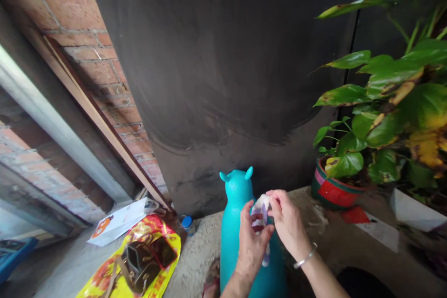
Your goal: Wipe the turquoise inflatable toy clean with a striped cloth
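Note:
Both hands are on a small soft piece in white and light purple, perhaps knitted or fluffy; its exact kind cannot be made out. My left hand curls round its lower left side, the fingers bent and the thumb pointing right. At the upper right, my right hand pinches the piece's edge between thumb and fingers. A purple and white end hangs below the left thumb. Directly behind and beneath the hands stands a turquoise animal-shaped figure with two small ears, its right side partly covered by the hands.
A dark panel rises behind the figure. To the right are a potted leafy plant and a white planter. On the left lie a yellow bag, a brown handbag, a phone, a white paper bag and a blue-lidded jar.

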{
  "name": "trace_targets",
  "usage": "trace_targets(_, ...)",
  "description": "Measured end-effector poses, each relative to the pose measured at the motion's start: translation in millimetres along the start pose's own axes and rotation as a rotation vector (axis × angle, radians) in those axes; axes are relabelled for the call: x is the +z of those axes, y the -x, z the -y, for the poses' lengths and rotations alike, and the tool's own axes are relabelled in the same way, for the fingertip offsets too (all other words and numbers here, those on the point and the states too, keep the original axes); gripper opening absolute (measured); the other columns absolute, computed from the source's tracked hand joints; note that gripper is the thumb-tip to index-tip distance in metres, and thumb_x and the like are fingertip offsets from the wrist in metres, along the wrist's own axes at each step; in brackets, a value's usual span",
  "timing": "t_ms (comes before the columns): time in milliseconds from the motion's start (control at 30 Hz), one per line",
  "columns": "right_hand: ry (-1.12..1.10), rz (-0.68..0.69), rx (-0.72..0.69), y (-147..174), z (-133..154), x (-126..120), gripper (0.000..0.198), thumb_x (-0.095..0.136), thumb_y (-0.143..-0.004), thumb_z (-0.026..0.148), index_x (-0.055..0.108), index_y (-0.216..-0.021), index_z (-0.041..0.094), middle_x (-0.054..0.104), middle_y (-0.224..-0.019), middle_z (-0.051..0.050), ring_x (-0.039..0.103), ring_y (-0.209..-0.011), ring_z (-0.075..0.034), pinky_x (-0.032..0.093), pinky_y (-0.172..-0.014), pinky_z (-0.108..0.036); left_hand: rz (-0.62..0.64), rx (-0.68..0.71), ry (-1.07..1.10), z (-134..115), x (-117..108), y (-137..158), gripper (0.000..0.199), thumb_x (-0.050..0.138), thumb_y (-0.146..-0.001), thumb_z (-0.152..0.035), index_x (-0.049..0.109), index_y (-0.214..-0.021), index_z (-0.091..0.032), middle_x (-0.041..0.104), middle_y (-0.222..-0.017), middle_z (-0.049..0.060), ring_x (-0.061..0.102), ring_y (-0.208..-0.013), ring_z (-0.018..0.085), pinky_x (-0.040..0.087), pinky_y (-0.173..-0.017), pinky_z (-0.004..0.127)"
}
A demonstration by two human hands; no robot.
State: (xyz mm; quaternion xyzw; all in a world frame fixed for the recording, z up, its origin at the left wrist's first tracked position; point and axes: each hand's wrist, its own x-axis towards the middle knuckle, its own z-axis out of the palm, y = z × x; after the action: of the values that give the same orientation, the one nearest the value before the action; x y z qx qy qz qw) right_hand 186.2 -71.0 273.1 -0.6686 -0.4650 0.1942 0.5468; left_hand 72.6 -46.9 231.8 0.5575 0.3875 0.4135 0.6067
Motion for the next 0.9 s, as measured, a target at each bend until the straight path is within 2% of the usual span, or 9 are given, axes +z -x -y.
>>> trace_targets(100,-0.13,0.054,0.044,7,11,3,0.043,0.037,-0.091,0.06,0.055,-0.104,0.023,0.064,-0.106,-0.008,0.064,-0.083,-0.018,0.057,-0.072,-0.033,-0.016,0.075,0.003,10,-5,8,0.067,0.075,-0.071,-0.037,0.044,-0.129,-0.025,0.051,-0.133,0.012,0.054,-0.117,0.025,0.05,-0.094,0.035)
trace_targets(167,-0.203,0.081,0.052,12,18,3,0.045,0.04,-0.089,0.062,0.056,-0.104,0.023,0.063,-0.107,-0.008,0.064,-0.086,-0.018,0.059,-0.073,-0.033,-0.057,0.098,0.004,12,-12,10,0.061,0.075,-0.07,-0.036,0.049,-0.124,-0.025,0.049,-0.135,0.011,0.051,-0.121,0.026,0.05,-0.093,0.034)
trace_targets(233,-0.239,0.097,0.043,15,24,1,0.045,0.041,-0.089,0.062,0.056,-0.105,0.023,0.062,-0.111,-0.008,0.064,-0.088,-0.018,0.06,-0.074,-0.033,-0.05,0.06,0.038,10,-19,11,0.056,0.073,-0.072,-0.035,0.051,-0.123,-0.026,0.053,-0.131,0.01,0.051,-0.122,0.026,0.051,-0.09,0.033)
trace_targets(333,-0.25,0.11,0.019,17,31,-7,0.043,0.041,-0.091,0.06,0.056,-0.108,0.023,0.06,-0.117,-0.008,0.064,-0.091,-0.018,0.06,-0.077,-0.033,0.095,-0.011,0.075,3,-28,12,0.046,0.066,-0.077,-0.032,0.053,-0.121,-0.026,0.058,-0.125,0.008,0.057,-0.11,0.024,0.052,-0.083,0.032)
trace_targets(433,-0.243,0.12,0.004,19,36,-15,0.042,0.041,-0.091,0.059,0.056,-0.109,0.024,0.06,-0.119,-0.008,0.064,-0.094,-0.018,0.06,-0.078,-0.033,0.25,-0.065,0.116,-2,-33,15,0.044,0.06,-0.076,-0.021,0.055,-0.12,-0.024,0.061,-0.12,0.007,0.059,-0.101,0.022,0.05,-0.08,0.031)
trace_targets(600,-0.233,0.074,-0.019,25,43,-26,0.042,0.042,-0.09,0.06,0.057,-0.105,0.024,0.062,-0.116,-0.009,0.064,-0.095,-0.02,0.061,-0.075,-0.032,0.296,-0.095,0.142,-3,-39,22,0.042,0.05,-0.07,-0.01,0.066,-0.106,-0.022,0.067,-0.104,0.002,0.056,-0.102,0.019,0.044,-0.089,0.029)
trace_targets(767,-0.232,0.058,-0.034,30,44,-27,0.04,0.045,-0.089,0.059,0.058,-0.104,0.025,0.062,-0.114,-0.009,0.063,-0.091,-0.019,0.061,-0.073,-0.032,0.381,-0.198,0.191,-5,-38,32,0.028,0.054,-0.078,-0.022,0.068,-0.102,-0.021,0.069,-0.09,0.002,0.059,-0.081,0.016,0.046,-0.077,0.028)
trace_targets(833,-0.237,0.069,-0.03,30,43,-26,0.039,0.044,-0.09,0.058,0.058,-0.105,0.025,0.062,-0.113,-0.009,0.063,-0.092,-0.019,0.061,-0.073,-0.032,0.394,-0.173,0.152,-1,-36,34,0.023,0.06,-0.079,-0.028,0.068,-0.1,-0.02,0.069,-0.089,0.002,0.058,-0.08,0.015,0.046,-0.076,0.027)
trace_targets(900,-0.243,0.066,-0.015,31,41,-28,0.039,0.044,-0.09,0.059,0.058,-0.104,0.024,0.062,-0.113,-0.009,0.063,-0.093,-0.02,0.061,-0.074,-0.033,0.352,-0.139,0.066,8,-35,34,0.019,0.066,-0.077,-0.031,0.069,-0.092,-0.019,0.067,-0.085,0.001,0.056,-0.079,0.013,0.045,-0.072,0.024)
